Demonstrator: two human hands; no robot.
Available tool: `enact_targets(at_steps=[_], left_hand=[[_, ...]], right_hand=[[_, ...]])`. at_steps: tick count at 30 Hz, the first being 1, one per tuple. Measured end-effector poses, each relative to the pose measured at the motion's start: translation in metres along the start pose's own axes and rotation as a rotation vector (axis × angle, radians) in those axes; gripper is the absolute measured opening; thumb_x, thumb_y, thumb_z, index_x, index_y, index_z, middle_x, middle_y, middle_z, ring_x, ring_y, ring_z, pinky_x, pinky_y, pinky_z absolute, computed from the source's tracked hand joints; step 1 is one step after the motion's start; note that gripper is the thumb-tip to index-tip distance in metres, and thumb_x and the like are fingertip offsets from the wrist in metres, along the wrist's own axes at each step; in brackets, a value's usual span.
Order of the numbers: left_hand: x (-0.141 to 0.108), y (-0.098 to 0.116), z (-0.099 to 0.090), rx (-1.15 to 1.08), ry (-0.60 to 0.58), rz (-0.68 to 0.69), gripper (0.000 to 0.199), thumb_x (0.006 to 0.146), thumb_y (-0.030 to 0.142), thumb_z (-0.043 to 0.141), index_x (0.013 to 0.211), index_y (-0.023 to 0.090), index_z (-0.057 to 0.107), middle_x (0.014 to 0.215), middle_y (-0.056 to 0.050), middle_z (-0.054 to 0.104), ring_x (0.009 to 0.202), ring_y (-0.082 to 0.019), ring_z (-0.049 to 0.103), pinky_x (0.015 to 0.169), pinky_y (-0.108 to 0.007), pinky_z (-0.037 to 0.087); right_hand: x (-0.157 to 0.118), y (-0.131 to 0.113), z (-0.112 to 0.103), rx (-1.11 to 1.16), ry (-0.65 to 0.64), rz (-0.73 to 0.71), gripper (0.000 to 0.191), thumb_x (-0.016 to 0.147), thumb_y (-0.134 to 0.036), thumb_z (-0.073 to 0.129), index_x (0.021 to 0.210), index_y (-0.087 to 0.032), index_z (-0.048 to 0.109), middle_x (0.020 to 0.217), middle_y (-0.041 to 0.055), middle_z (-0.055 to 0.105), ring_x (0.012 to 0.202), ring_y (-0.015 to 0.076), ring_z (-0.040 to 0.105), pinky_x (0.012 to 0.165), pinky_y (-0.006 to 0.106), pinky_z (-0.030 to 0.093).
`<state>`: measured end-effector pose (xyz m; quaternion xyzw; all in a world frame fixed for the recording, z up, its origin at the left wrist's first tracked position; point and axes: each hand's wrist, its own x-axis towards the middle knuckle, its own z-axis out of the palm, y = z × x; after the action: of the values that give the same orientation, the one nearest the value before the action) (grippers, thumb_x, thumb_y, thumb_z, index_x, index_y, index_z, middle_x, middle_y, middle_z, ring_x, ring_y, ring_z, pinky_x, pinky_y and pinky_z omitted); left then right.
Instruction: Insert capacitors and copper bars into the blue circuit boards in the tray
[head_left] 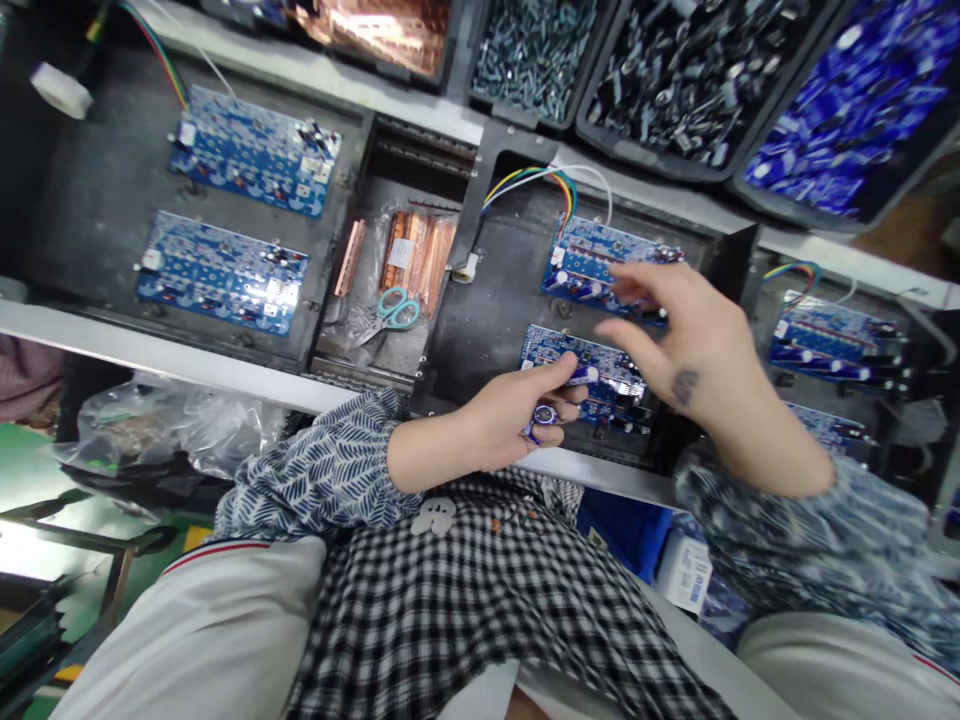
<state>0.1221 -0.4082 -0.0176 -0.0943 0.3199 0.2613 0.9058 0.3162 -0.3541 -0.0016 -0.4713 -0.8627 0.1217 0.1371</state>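
Observation:
My left hand [510,415] is closed around several blue capacitors; one blue capacitor [583,374] sticks out between thumb and fingers, and the round end of another shows among the curled fingers. It hovers at the lower blue circuit board [626,372], partly covering it. Over the right part of the upper circuit board [592,255] is my right hand [690,335], thumb and fingers apart, with nothing visible between them. The upper board carries a row of blue capacitors along its lower edge, and coloured wires [562,185] run from its left end.
Two more circuit boards [255,150] lie in the left tray. Scissors [397,309] and copper strips [420,255] sit in the middle compartment. Behind are bins of metal parts [536,55], black parts [682,75] and blue capacitors [855,105]. Another populated board [832,345] is at right.

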Motion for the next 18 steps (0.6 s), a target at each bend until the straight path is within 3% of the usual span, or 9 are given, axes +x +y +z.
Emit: enact_targets(at_steps=[2,5,8,11,14,18], left_hand=[[0.002,-0.003,0.001,-0.024,-0.006,0.015,0.030,0.094,0.031,0.076,0.078,0.012,0.058,0.071,0.002,0.050,0.050,-0.003,0.039,0.039,-0.010,0.021],[0.006,-0.008,0.005,-0.046,-0.016,0.055,0.028,0.092,0.028,0.078,0.080,0.014,0.058,0.070,0.003,0.048,0.050,-0.003,0.040,0.040,-0.010,0.020],[0.009,-0.011,0.009,-0.070,0.013,0.062,0.022,0.103,0.026,0.062,0.085,0.013,0.059,0.075,0.001,0.054,0.052,-0.003,0.048,0.040,-0.010,0.022],[0.007,-0.010,0.011,-0.070,0.047,-0.008,0.028,0.109,0.027,0.046,0.089,0.012,0.059,0.079,-0.004,0.059,0.060,-0.006,0.060,0.040,-0.010,0.023],[0.002,-0.007,0.009,-0.019,0.040,-0.027,0.021,0.105,0.010,0.043,0.094,0.012,0.061,0.080,-0.004,0.061,0.063,-0.007,0.063,0.040,-0.011,0.021],[-0.005,-0.008,0.002,0.121,-0.030,-0.004,0.026,0.100,0.000,0.042,0.103,0.012,0.064,0.088,-0.006,0.070,0.060,-0.005,0.061,0.041,-0.011,0.024]], right_hand=[[-0.015,-0.018,-0.010,0.110,-0.035,-0.051,0.034,0.098,-0.048,0.064,0.125,-0.026,0.066,0.105,0.0062,0.074,0.089,0.0232,0.071,0.080,0.040,0.061],[-0.029,-0.029,-0.017,0.163,-0.080,-0.086,0.018,0.099,-0.041,0.065,0.111,-0.029,0.069,0.103,0.0031,0.075,0.089,0.0219,0.073,0.079,0.038,0.061],[-0.027,-0.007,-0.014,0.104,-0.021,0.017,0.013,0.098,-0.039,0.064,0.102,-0.030,0.072,0.097,0.0026,0.076,0.086,0.0233,0.073,0.079,0.041,0.060],[-0.015,0.030,-0.003,-0.048,0.081,0.132,0.021,0.097,-0.039,0.059,0.103,-0.024,0.073,0.098,0.0091,0.075,0.089,0.0280,0.071,0.083,0.048,0.058],[-0.008,0.054,0.007,-0.179,0.016,0.178,0.029,0.100,-0.038,0.050,0.107,-0.022,0.073,0.107,0.0145,0.074,0.106,0.0354,0.066,0.093,0.057,0.051],[-0.006,0.056,0.010,-0.227,-0.076,0.213,0.031,0.104,-0.043,0.045,0.110,-0.032,0.073,0.112,0.0104,0.073,0.111,0.0379,0.061,0.090,0.060,0.047]])
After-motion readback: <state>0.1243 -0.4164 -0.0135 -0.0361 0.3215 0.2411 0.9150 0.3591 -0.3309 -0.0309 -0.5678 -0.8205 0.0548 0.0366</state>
